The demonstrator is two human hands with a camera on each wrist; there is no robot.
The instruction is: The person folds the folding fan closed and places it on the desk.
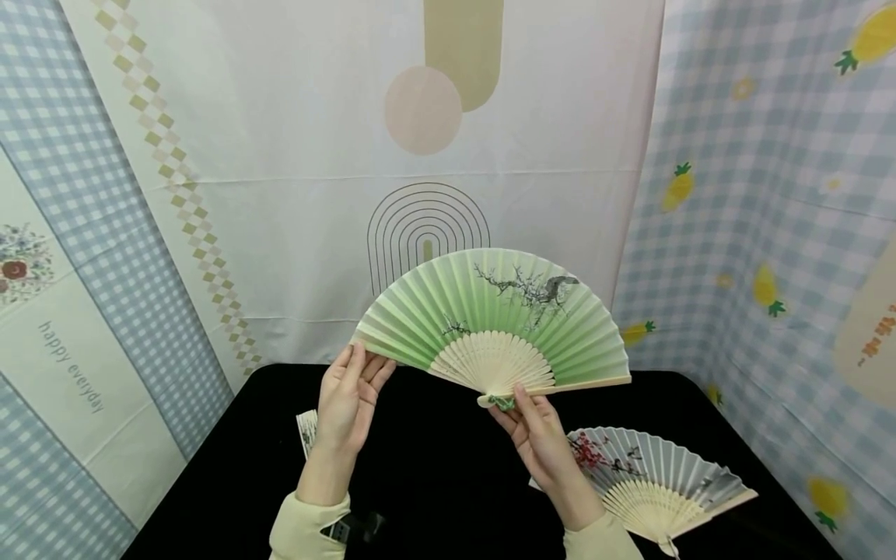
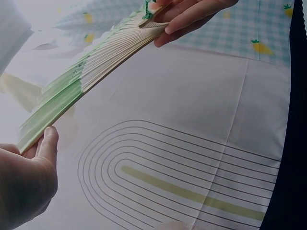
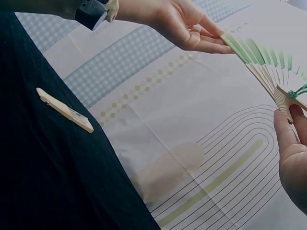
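Note:
A green folding fan [image 1: 504, 311] with a branch painting and pale wooden ribs is spread wide open, held upright above the black table [image 1: 434, 474]. My left hand [image 1: 358, 362] pinches the fan's left outer rib between thumb and fingers. My right hand [image 1: 516, 400] pinches the pivot end, where a green tassel cord sits. The left wrist view shows the fan [image 2: 96, 72] edge-on, running from my left hand [image 2: 36, 153] up to my right hand [image 2: 187, 19]. The right wrist view shows my left hand [image 3: 201, 38] on the fan [image 3: 259, 57] tip and my right hand [image 3: 290, 139] at the pivot.
A second open fan [image 1: 658, 474], grey-white with red blossoms, lies on the table at the right. A folded fan [image 3: 64, 110] lies on the table at the left, partly hidden behind my left hand in the head view. Patterned cloth backdrops [image 1: 280, 194] enclose the table on three sides.

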